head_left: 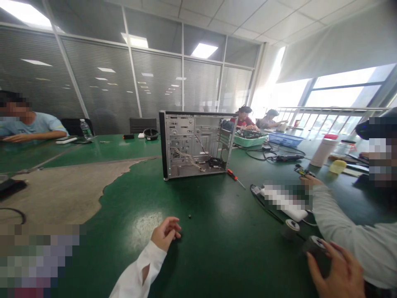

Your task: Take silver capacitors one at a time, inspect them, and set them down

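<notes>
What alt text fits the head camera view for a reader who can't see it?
A left hand in a white sleeve is close to a small black screw on a green table, and the right hand touches a dark roll. Ahead stands an open computer case beside a red-handled screwdriver; a co-worker's grey sleeve enters from the right.

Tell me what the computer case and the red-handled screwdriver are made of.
The computer case looks like bare sheet steel, dull silver with stamped openings. The screwdriver has a glossy red handle, probably plastic, and a thin shaft that looks like metal.
</notes>
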Demonstrator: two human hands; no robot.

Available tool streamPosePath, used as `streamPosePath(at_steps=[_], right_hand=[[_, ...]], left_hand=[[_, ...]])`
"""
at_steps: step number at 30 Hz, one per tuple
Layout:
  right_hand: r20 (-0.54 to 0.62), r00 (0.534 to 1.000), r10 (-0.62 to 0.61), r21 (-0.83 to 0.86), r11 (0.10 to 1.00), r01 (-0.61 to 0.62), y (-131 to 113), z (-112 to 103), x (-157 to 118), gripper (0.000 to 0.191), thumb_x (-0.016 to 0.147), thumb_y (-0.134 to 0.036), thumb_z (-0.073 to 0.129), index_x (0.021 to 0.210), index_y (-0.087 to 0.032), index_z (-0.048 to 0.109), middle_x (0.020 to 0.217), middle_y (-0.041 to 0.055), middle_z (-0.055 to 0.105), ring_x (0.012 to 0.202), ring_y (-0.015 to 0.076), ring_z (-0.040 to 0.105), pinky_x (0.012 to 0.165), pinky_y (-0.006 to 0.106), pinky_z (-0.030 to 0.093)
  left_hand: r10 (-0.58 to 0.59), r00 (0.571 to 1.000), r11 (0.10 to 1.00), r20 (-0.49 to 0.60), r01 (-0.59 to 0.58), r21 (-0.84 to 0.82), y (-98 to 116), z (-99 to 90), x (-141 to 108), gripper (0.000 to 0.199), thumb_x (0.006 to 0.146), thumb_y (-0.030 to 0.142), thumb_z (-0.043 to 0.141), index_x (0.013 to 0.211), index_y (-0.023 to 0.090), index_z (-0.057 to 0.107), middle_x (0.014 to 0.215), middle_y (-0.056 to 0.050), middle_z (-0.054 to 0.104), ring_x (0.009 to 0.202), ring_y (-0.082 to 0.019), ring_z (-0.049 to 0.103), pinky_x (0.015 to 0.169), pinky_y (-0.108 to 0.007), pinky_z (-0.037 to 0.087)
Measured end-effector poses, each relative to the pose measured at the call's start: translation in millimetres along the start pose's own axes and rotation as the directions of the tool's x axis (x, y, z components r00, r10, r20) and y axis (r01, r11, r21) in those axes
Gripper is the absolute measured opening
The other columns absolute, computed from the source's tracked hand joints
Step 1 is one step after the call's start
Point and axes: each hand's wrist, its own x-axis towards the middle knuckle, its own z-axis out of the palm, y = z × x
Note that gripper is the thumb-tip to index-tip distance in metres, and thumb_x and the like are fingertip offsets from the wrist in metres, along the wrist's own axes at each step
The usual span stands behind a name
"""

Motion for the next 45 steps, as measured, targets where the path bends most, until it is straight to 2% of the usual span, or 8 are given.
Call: streamPosePath(at_steps=[3, 6, 10, 20, 28, 36, 40, 45], right_hand=[[0.142, 0.972, -0.186, 0.096, 0.98, 0.174, -43.9, 3.0, 5.9, 0.049, 0.069, -0.027, 0.048, 0.116, -0.021, 0.035, 0.113, 0.0101, 0.042, 0.101, 0.0278, 0.043, 0.086, 0.043, 0.034], [0.452, 0.806, -0.383, 0.343, 0.908, 0.239, -101.1, 15.0, 17.2, 0.048, 0.073, -0.026, 0.043, 0.119, -0.02, 0.031, 0.12, 0.0097, 0.036, 0.108, 0.0233, 0.037, 0.087, 0.036, 0.035], [0.557, 0.64, -0.53, 0.535, 0.818, 0.212, -175.1, 43.4, 38.5, 0.053, 0.072, -0.021, 0.042, 0.123, -0.02, 0.027, 0.123, 0.0104, 0.033, 0.107, 0.0224, 0.037, 0.087, 0.036, 0.034], [0.364, 0.62, -0.695, 0.669, 0.658, 0.345, -243.5, 123.9, 54.5, 0.03, 0.074, -0.008, 0.037, 0.095, -0.021, 0.054, 0.096, 0.0059, 0.054, 0.09, 0.016, 0.044, 0.076, 0.028, 0.038], [0.35, 0.607, -0.713, 0.641, 0.655, 0.4, -195.0, 79.4, 53.6, 0.028, 0.079, -0.013, 0.031, 0.087, -0.021, 0.056, 0.083, 0.0048, 0.058, 0.075, 0.0141, 0.049, 0.068, 0.026, 0.041], [0.236, 0.927, -0.291, 0.135, 0.955, 0.265, -39.5, 16.1, 59.6, 0.023, 0.075, -0.029, 0.044, 0.092, -0.017, 0.052, 0.085, 0.0072, 0.058, 0.078, 0.0181, 0.053, 0.073, 0.03, 0.039], [0.205, 0.969, -0.14, -0.136, 0.976, 0.17, 27.4, 5.0, 52.5, 0.028, 0.074, -0.035, 0.039, 0.089, -0.016, 0.052, 0.083, 0.0097, 0.058, 0.071, 0.0218, 0.054, 0.064, 0.033, 0.039], [0.298, 0.941, -0.16, -0.085, 0.978, 0.193, 50.7, 8.8, 42.7, 0.022, 0.075, -0.033, 0.037, 0.084, -0.019, 0.051, 0.081, 0.0106, 0.058, 0.067, 0.0216, 0.055, 0.06, 0.032, 0.039]], left_hand=[[-0.006, 1.0, 1.0, -0.003, 0.006, 0.005, 1.2, 0.5, -0.1, 0.027, 0.059, 0.016, 0.042, 0.085, 0.014, 0.048, 0.066, -0.002, 0.058, 0.051, -0.012, 0.057, 0.046, -0.022, 0.039], [-0.013, 1.0, 1.0, -0.008, 0.013, 0.004, 1.8, 0.8, 0.2, 0.027, 0.059, 0.017, 0.042, 0.085, 0.014, 0.048, 0.066, -0.002, 0.058, 0.051, -0.012, 0.057, 0.045, -0.022, 0.039], [-0.014, 1.0, 1.0, -0.01, 0.014, 0.015, 1.0, 0.9, 0.6, 0.027, 0.059, 0.018, 0.042, 0.085, 0.014, 0.048, 0.066, -0.002, 0.058, 0.051, -0.012, 0.057, 0.046, -0.022, 0.039], [-0.004, 1.0, 1.0, -0.01, 0.004, 0.0, -1.1, 0.9, 0.5, 0.027, 0.06, 0.016, 0.041, 0.086, 0.014, 0.046, 0.065, 0.0, 0.057, 0.05, -0.011, 0.057, 0.045, -0.021, 0.039], [-0.001, 1.0, 1.0, -0.026, 0.002, 0.011, 0.8, 1.4, -0.8, 0.027, 0.058, 0.018, 0.042, 0.084, 0.014, 0.048, 0.064, -0.001, 0.058, 0.05, -0.011, 0.057, 0.046, -0.022, 0.039], [0.003, 1.0, 1.0, -0.009, -0.003, 0.013, -2.2, 0.6, 1.1, 0.025, 0.059, 0.018, 0.043, 0.083, 0.014, 0.048, 0.064, -0.001, 0.058, 0.05, -0.012, 0.057, 0.045, -0.022, 0.038], [0.01, 1.0, 1.0, -0.004, -0.01, 0.02, -2.6, 0.5, 0.6, 0.026, 0.06, 0.017, 0.042, 0.084, 0.014, 0.048, 0.065, -0.001, 0.058, 0.05, -0.012, 0.057, 0.045, -0.022, 0.039], [0.007, 1.0, 1.0, -0.018, -0.006, 0.025, -1.1, 1.0, -0.3, 0.024, 0.06, 0.015, 0.042, 0.083, 0.014, 0.048, 0.064, -0.001, 0.058, 0.05, -0.012, 0.057, 0.045, -0.022, 0.039]])
